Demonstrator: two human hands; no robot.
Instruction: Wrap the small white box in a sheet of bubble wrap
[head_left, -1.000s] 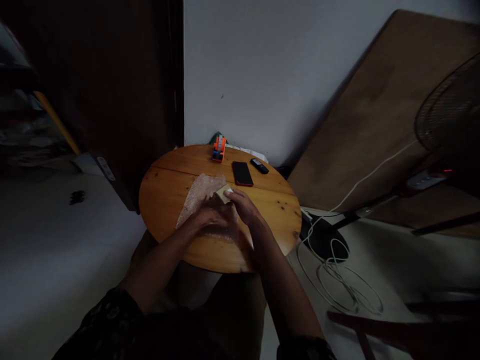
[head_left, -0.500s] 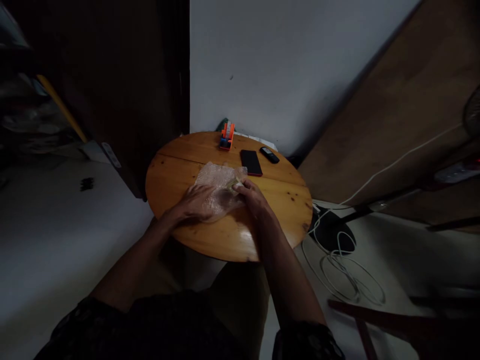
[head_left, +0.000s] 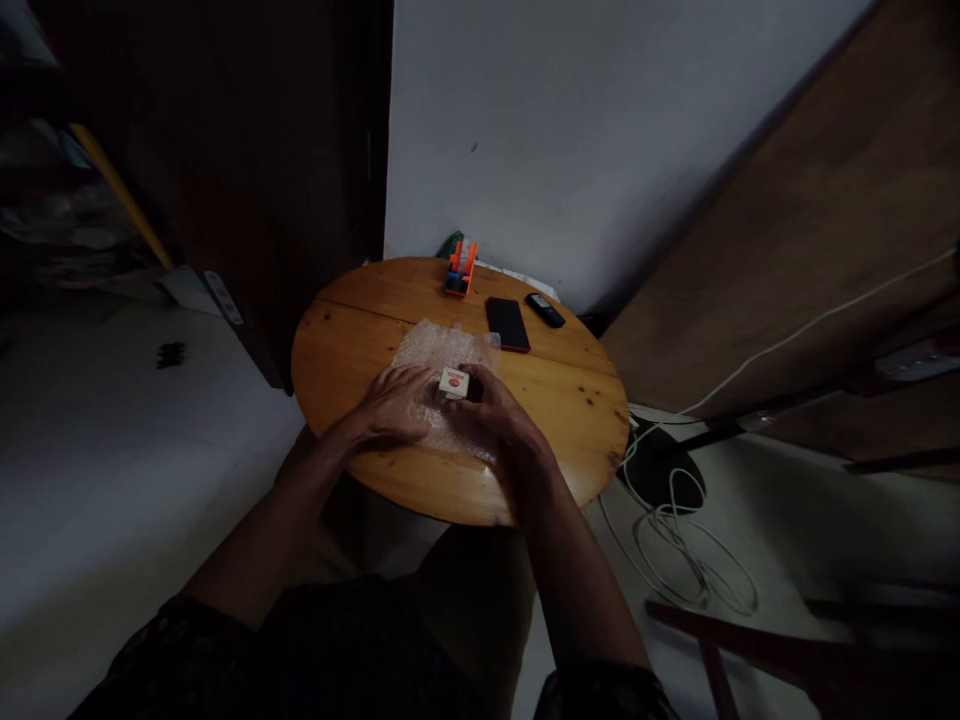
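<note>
A small cream box [head_left: 454,382] with red print on its top stands upright on a sheet of bubble wrap [head_left: 442,346]. My right hand [head_left: 495,405] has its thumb and forefinger at the box's right side, closed on it. My left hand [head_left: 394,405] lies on the left part of the bubble wrap. Its fingers are stretched out toward the box and hold nothing. Part of the wrap is hidden under both hands.
The round wooden table [head_left: 559,400] also bears an orange tape dispenser [head_left: 460,268], a dark flat case [head_left: 508,325] and a black handset [head_left: 545,310]. A wall stands behind it. A coiled white cable [head_left: 686,545] lies on the floor at right.
The box has come upright onto the middle of the wrap, its printed top now showing. My right hand has shifted slightly left and lower with it; the left fingers have spread a little.
</note>
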